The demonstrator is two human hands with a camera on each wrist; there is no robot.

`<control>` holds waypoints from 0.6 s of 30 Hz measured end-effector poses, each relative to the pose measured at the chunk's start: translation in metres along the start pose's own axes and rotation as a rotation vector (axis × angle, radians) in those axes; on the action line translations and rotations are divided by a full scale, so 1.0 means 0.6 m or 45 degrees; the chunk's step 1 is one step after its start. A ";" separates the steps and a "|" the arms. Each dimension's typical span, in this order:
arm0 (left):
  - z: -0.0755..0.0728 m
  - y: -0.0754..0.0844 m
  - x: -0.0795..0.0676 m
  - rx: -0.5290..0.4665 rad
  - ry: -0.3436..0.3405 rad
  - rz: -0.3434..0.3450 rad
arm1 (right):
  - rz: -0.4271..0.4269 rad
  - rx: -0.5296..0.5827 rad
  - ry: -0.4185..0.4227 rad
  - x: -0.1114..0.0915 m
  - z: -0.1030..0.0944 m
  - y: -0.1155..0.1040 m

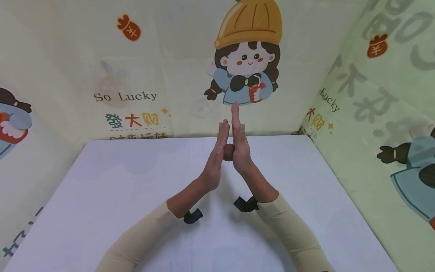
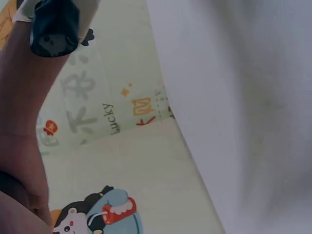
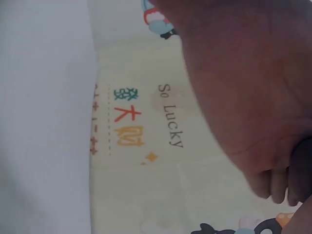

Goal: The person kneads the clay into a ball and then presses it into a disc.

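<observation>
A small dark brown ball [image 1: 229,152] sits between two upright palms, held up above the table. On its left side my left hand [image 1: 215,160] presses with straight fingers pointing up and away. My right hand [image 1: 242,151] presses from the opposite side, its fingers also straight. The fingertips of both hands lean close together. In the left wrist view the dark ball [image 2: 11,187] shows at the lower left edge, partly cut off. The right wrist view catches part of the ball [image 3: 301,168] at its right edge, against a palm.
Below the hands spreads a white table [image 1: 163,166]. Printed cloth [image 1: 183,75] with cartoon figures and lettering hangs behind it and at both sides. A black wrist device [image 1: 246,204] sits under the right forearm, another black device [image 1: 193,216] under the left.
</observation>
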State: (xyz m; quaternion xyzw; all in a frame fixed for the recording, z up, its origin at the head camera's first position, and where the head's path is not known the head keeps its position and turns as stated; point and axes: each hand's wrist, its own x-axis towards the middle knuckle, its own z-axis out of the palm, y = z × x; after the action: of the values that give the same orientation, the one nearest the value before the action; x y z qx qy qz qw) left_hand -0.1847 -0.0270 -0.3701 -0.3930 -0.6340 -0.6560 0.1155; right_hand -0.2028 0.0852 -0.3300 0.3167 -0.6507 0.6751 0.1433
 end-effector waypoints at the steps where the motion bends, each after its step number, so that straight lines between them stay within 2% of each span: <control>1: 0.000 0.003 0.000 0.007 0.005 0.011 | 0.016 0.016 -0.005 -0.001 0.001 0.001; 7: -0.005 0.025 0.012 0.048 0.068 0.091 | 0.113 0.105 -0.027 -0.010 0.011 0.015; 10: -0.011 0.032 0.023 0.072 0.102 0.125 | 0.119 0.133 -0.026 -0.013 0.018 0.021; 13: -0.017 0.032 0.030 0.059 0.120 0.093 | 0.112 0.131 -0.017 -0.018 0.024 0.025; 18: -0.033 0.032 0.038 -0.025 0.178 -0.026 | 0.107 0.075 -0.040 -0.028 0.038 0.027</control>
State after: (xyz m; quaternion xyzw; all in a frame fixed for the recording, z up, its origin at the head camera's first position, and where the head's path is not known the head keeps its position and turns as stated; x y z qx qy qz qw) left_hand -0.1950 -0.0408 -0.3385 -0.3409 -0.6220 -0.6890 0.1489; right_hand -0.1946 0.0651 -0.3543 0.3036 -0.6453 0.6946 0.0952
